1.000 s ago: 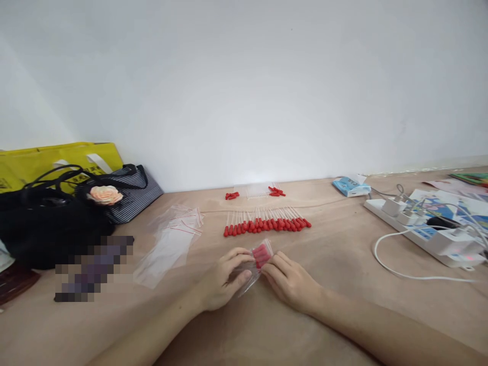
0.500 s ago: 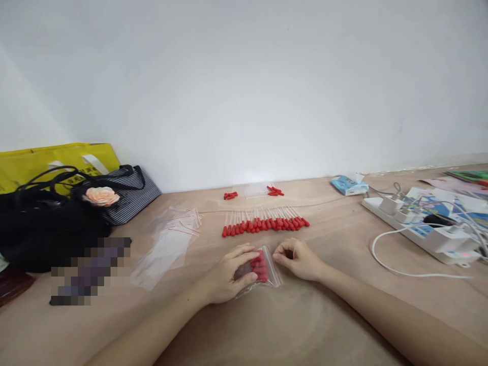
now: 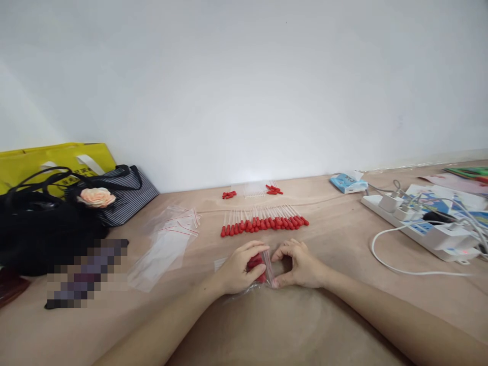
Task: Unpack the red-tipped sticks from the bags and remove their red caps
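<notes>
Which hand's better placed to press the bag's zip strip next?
Probably right: the right hand is at the zip strip; the left hand partly covers the red bulbs in the bag.

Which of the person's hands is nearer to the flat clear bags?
Left: the left hand is to the right of the flat clear bags, apart from them; the right hand is farther right, beyond the left.

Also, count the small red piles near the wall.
2: one left pile behind the left end of the row of red-bulbed droppers, and one right pile farther right, behind the same row. Nothing visibly hides any others.
</notes>
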A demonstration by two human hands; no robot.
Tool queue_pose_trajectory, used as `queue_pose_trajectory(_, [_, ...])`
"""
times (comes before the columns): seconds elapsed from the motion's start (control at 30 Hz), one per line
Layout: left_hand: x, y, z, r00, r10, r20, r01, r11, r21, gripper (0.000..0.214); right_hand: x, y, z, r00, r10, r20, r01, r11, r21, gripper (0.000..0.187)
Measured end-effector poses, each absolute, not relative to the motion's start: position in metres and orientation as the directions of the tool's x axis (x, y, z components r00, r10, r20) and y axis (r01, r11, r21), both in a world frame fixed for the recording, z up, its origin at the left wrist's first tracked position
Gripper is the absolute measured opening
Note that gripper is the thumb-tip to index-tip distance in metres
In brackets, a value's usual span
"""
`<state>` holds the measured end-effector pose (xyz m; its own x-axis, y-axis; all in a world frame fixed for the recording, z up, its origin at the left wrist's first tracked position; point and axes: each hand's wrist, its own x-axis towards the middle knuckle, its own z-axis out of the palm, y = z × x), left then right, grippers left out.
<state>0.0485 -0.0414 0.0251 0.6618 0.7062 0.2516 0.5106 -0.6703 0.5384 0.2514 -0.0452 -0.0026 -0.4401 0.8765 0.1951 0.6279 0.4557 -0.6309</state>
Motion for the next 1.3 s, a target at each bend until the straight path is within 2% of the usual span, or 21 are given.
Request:
queue_pose_trajectory(0.17, [0.047,-0.042,0.024,0.665,0.699,0.263,0.503,-0.680,0.534,0.038,0.254,-0.045,-0.001,-0.464,0.875,0.139,0.592,0.424,-0.686,0.050])
queue_pose_trajectory(0.37, [0.051,-0.043,0.028,0.700,0.676,0.231,0.527,-0.707,0.470,0.030,0.252,-0.051,0.007,-0.524,0.826,0.206,0.507,0.497,-0.704,0.039])
queue_pose_trajectory(0.47, [0.051,-0.040,0.025,0.681,0.666,0.305,0.506,-0.729,0.461,0.020,0.250,-0.052,0.006,-0.530,0.795,0.294,0.533,0.582,-0.614,0.027])
queue_pose_trajectory(0.53, [0.051,-0.036,0.021,0.662,0.656,0.362,0.483,-0.743,0.463,0.016,0.250,-0.052,0.004,-0.534,0.758,0.375,0.558,0.649,-0.517,0.025])
queue_pose_trajectory(0.67, [0.052,-0.029,0.014,0.639,0.633,0.437,0.436,-0.766,0.472,0.014,0.248,-0.050,-0.001,-0.547,0.640,0.539,0.573,0.756,-0.316,0.016])
queue_pose_trajectory(0.77, [0.053,-0.028,0.014,0.632,0.628,0.453,0.425,-0.770,0.475,0.013,0.247,-0.048,-0.004,-0.544,0.561,0.624,0.559,0.797,-0.229,0.011])
queue_pose_trajectory(1.07, [0.053,-0.030,0.020,0.654,0.637,0.408,0.443,-0.759,0.477,0.008,0.248,-0.045,-0.004,-0.617,0.457,0.640,0.525,0.845,-0.097,0.014])
queue_pose_trajectory(1.3, [0.053,-0.028,0.022,0.771,0.528,0.357,0.443,-0.846,0.295,0.019,0.247,-0.047,-0.002,-0.624,0.449,0.639,0.524,0.847,-0.083,0.014])
